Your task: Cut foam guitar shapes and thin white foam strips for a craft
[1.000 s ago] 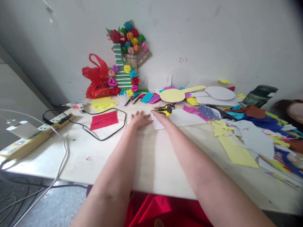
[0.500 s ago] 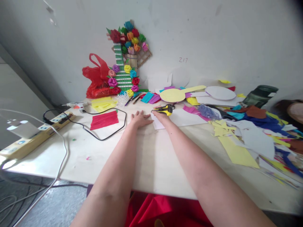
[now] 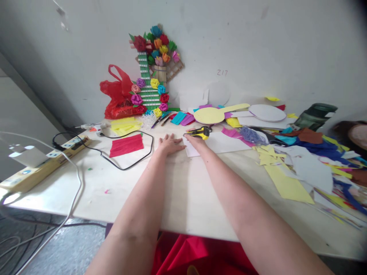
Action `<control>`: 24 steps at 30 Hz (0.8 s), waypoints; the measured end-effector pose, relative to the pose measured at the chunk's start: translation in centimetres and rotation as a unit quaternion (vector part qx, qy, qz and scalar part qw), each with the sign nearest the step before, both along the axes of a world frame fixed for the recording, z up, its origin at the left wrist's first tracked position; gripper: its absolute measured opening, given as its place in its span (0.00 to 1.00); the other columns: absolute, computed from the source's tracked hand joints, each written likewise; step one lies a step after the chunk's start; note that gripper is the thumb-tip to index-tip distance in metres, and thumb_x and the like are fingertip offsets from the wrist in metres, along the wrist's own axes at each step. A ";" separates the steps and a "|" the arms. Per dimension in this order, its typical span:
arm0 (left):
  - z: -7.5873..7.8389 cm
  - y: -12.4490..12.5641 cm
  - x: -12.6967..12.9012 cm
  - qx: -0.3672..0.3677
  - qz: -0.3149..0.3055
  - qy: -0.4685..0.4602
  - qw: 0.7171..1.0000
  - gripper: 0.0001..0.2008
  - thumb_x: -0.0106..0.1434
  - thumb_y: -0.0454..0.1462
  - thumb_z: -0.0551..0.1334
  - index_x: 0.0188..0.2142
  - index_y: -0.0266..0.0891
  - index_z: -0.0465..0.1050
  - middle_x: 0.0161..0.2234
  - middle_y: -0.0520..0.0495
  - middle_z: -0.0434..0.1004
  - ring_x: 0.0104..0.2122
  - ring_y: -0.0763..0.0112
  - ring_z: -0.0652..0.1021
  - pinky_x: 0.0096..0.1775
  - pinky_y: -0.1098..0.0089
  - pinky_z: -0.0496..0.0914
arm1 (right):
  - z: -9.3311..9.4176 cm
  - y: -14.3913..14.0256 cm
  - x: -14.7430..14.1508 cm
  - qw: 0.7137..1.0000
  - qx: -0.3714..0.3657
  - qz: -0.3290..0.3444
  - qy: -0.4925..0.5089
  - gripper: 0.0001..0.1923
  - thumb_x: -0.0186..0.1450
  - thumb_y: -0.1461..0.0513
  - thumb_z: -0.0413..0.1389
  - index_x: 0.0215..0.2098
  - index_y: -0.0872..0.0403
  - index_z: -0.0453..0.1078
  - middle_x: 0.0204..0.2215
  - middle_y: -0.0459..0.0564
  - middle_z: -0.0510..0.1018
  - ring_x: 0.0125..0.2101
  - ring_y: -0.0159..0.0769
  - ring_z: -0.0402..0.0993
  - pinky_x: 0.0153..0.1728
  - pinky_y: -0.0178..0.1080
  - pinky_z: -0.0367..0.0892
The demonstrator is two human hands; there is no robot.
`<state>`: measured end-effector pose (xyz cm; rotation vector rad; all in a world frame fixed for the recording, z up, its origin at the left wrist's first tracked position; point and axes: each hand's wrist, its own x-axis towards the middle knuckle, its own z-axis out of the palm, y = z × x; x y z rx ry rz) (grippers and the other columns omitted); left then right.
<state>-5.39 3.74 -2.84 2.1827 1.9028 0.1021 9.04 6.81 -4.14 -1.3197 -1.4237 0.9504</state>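
Observation:
My left hand [image 3: 169,145] lies palm down on the table, fingers spread, its thumb close to the left edge of a sheet of white paper [image 3: 226,143]. Over that same edge rests my right hand [image 3: 195,141], thumb and fingers stretched toward the left hand and apart. Some of its fingers are hidden. Just beyond it is a yellow-and-black utility knife [image 3: 202,133]; the hand covers part of it, and I see no grip around it. A piece of red crepe paper [image 3: 126,145] lies left of my left hand.
A black cable loop [image 3: 124,169] surrounds the red paper, leading to a power strip [image 3: 43,164]. Paper flowers [image 3: 155,83] and a red plastic bag [image 3: 117,95] stand at the wall. Paper scraps [image 3: 308,168] and a dark bottle [image 3: 315,115] lie at right.

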 end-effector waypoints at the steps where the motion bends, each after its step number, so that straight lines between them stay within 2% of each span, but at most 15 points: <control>1: 0.0 0.0 0.0 0.001 0.000 0.000 1.000 0.35 0.53 0.61 0.47 0.58 0.57 0.55 0.64 0.52 0.38 0.62 0.55 0.41 0.56 0.47 0.37 | 0.1 -0.2 0.0 1.000 -0.003 -0.002 0.002 0.14 0.53 0.63 0.54 0.39 0.53 0.64 0.25 0.43 0.71 0.27 0.29 0.68 0.32 0.34 0.63; 12: 0.0 -0.1 0.0 0.000 0.002 -0.013 1.000 0.36 0.51 0.62 0.47 0.58 0.57 0.56 0.64 0.53 0.38 0.62 0.56 0.41 0.56 0.48 0.36 | 0.5 -0.5 0.0 1.000 -0.007 -0.011 0.006 0.13 0.52 0.64 0.54 0.37 0.53 0.65 0.23 0.42 0.70 0.25 0.29 0.67 0.32 0.34 0.65; 24: 0.2 -0.3 0.1 -0.002 0.004 -0.016 1.000 0.37 0.51 0.63 0.47 0.58 0.56 0.56 0.64 0.52 0.37 0.62 0.56 0.40 0.56 0.48 0.36 | 1.1 -1.2 -0.2 0.999 -0.017 -0.031 0.010 0.12 0.51 0.64 0.54 0.35 0.52 0.66 0.26 0.43 0.72 0.24 0.29 0.67 0.30 0.33 0.65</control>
